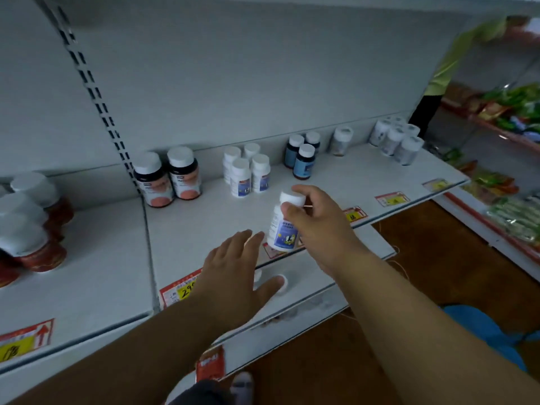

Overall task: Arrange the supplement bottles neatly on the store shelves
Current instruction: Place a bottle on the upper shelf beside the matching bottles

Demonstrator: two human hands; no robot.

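**Shelf mostly grouped, one bottle in hand**

Right hand (317,226) pinched a white supplement bottle (285,222) near its cap, mid-frame, held above the front of the upper shelf (336,176). Left hand (236,276) was flat, fingers spread, holding nothing, over the lower shelf (315,290) where a white cap (283,283) showed at the fingertips.

Already grouped along the back: two dark orange-label bottles (168,176) centre-left, four matching white bottles (247,172) in the centre, three blue-label bottles (302,154), a lone clear jar (342,140), a pale cluster (397,138) upper right. Red jars (32,223) sat at the left edge.

Likely left: the held bottle joins the white four; the low item still needs shelving. All caps on; contents not visible.
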